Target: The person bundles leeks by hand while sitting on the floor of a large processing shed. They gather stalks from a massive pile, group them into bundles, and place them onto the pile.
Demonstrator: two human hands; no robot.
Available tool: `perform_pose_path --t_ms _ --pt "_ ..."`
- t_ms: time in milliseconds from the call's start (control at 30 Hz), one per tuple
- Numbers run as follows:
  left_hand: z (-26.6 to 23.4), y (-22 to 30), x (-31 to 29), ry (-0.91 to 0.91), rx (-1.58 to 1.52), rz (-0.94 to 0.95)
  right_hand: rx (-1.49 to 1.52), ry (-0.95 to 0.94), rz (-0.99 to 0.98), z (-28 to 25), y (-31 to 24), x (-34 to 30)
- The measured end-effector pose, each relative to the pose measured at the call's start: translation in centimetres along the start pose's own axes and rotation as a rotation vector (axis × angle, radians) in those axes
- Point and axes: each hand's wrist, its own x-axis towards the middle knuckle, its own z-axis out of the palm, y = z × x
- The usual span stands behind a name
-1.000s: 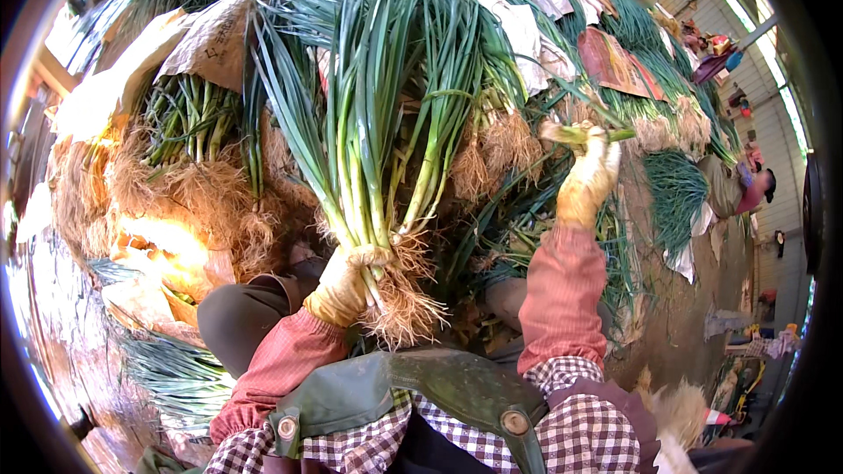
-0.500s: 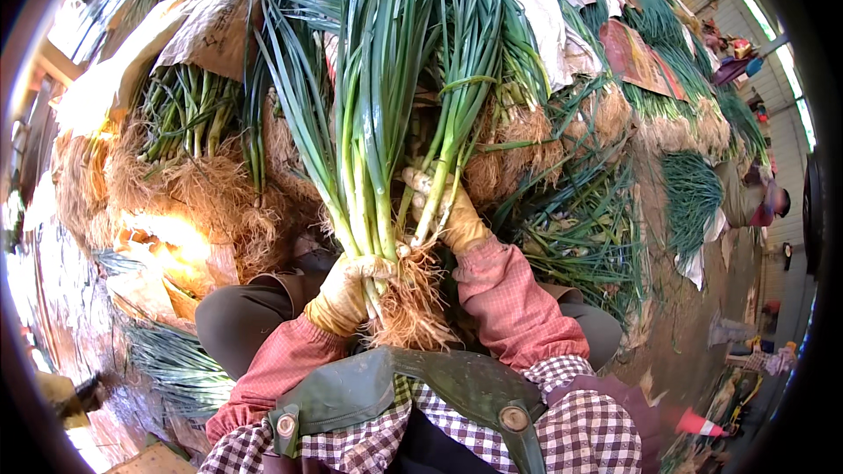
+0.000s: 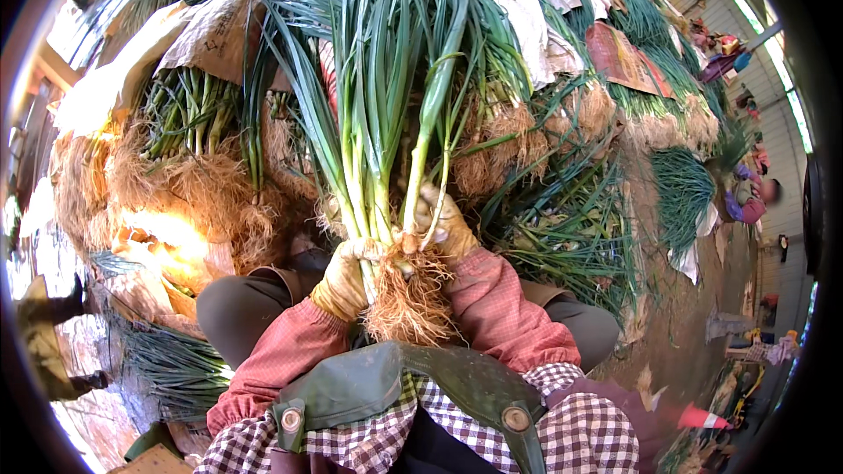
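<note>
A bunch of green onions [image 3: 378, 167] stands in front of my lap, long green leaves fanning upward and tangled brown roots [image 3: 410, 303] hanging at the bottom. My left hand [image 3: 342, 281], in a yellowish work glove, is closed around the white stalk bases on the left side. My right hand [image 3: 451, 230], gloved the same way, is closed at the right side of the bunch, behind a few stalks just above the roots. The stalks and roots partly cover its fingers.
Root-fringed onion bundles [image 3: 193, 123] under sacking lie at the left; more bundles run along the far right. Loose leaves [image 3: 566, 246] are heaped to my right, and onions [image 3: 171, 364] lie at lower left. A person's legs [image 3: 44, 333] show at the left edge, another person [image 3: 755, 193] at right.
My right hand has come down toward my left, drawing its stalks closer to the rest of the bunch. A person's legs have come further into view at the left edge.
</note>
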Motion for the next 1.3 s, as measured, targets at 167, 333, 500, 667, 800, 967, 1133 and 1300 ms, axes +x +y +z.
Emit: perform_pose_path --t_ms 167,333,500,667,800,967,1133,1300 --pt "1.3 -0.4 0.5 -0.081 0.073 0.046 0.130 -0.428 0.124 -0.6 3.5 -1.9" --pt "2.0 -0.5 0.1 -0.057 0.152 0.069 -2.039 0.014 0.442 -9.5 4.1 -10.5" --pt "-0.1 -1.3 0.5 0.062 0.272 -0.043 -1.364 0.509 -0.306 -6.2 -3.6 -12.4" --pt "-1.7 -2.2 0.9 0.139 0.257 -0.010 -0.925 0.290 -0.280 5.5 -2.0 -6.9" --pt "0.5 -0.5 -1.3 -0.019 0.194 0.074 -0.307 0.398 -0.375 4.5 -3.2 -6.0" --pt "0.1 0.3 -1.9 0.052 0.269 0.124 -0.215 0.561 -0.652 -5.4 -8.9 -7.8" --pt "-2.2 0.1 -1.3 0.127 0.440 0.077 -1.002 0.670 -0.254 -1.6 -2.7 -1.6" --pt "-1.1 0.0 -2.6 0.128 0.440 -0.017 -0.650 0.523 -0.362 -1.5 -1.7 -0.9"
